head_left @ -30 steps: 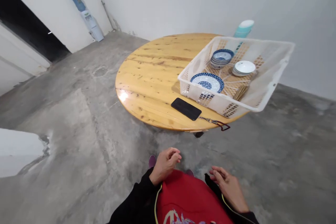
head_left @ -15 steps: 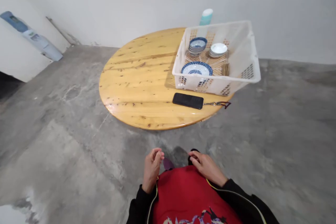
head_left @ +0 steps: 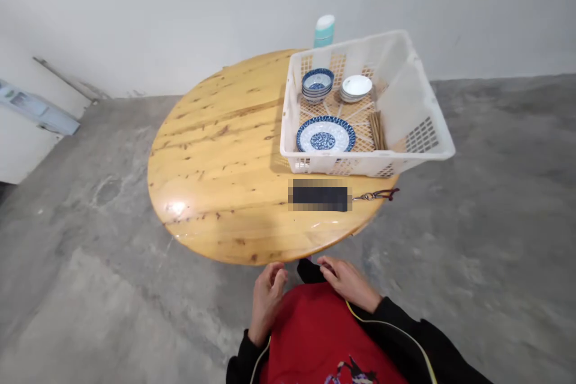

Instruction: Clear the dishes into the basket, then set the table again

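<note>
My left hand point(head_left: 269, 299) is held in front of my body, just below the near edge of the wooden table point(head_left: 216, 156). Its fingers are loosely curled, with a gap to the thumb and nothing in it. Beside it, my right hand point(head_left: 348, 281) is also empty, its thumb apart from the bent fingers. Nearest to both on the tabletop lies a dark phone point(head_left: 320, 197), blurred out, with a cord strap point(head_left: 380, 195). Behind it stands a white plastic basket point(head_left: 360, 165) holding stacked blue-and-white bowls point(head_left: 317, 85), small white bowls point(head_left: 356, 86), a blue-rimmed plate point(head_left: 326, 134) and chopsticks point(head_left: 377, 131).
A teal bottle with a white top point(head_left: 324, 31) stands behind the basket. The basket's right end reaches past the table's edge. A white wall point(head_left: 202, 12) is at the back, a water dispenser point(head_left: 40, 109) at the far left, and grey concrete floor point(head_left: 103, 288) all around.
The table and basket appear closer and lower in the view, shifted slightly left. My hands stay in front of my body, near the table edge, and hold nothing in both frames.
</note>
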### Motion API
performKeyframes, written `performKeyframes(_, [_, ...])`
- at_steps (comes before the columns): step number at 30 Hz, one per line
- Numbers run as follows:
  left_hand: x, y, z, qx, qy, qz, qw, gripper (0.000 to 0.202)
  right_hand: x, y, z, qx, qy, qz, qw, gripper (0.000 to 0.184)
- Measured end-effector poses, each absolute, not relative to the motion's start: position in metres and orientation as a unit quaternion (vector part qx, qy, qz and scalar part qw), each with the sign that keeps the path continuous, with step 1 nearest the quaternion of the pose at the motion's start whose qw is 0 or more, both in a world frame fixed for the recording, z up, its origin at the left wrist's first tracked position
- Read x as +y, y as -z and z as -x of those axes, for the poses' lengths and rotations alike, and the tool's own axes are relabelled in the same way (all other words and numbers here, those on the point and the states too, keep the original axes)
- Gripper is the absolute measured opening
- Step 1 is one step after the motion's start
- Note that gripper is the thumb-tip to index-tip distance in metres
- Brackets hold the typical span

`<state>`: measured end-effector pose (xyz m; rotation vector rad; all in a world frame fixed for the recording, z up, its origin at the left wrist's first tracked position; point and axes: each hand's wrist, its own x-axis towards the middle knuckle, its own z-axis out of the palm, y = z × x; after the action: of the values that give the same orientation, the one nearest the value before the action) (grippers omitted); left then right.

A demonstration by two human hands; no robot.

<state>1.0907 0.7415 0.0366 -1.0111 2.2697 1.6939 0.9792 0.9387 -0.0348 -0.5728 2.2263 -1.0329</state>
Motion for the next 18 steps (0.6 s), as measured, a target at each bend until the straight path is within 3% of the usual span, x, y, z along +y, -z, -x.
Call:
performKeyframes(7, [0.710,-0.058,-1.040,0.733,-0.552,0.396,0.034,0.051,0.901,0.024,-0.921,0.823,0.409,0.278,0.281,0.029])
performKeyframes(18, [0.697,-0.052,-0.997,0.744,-0.553,0.357,0.113,0.047,0.890,0.024,-0.902,0.824,0.417,0.248,0.291,0.027])
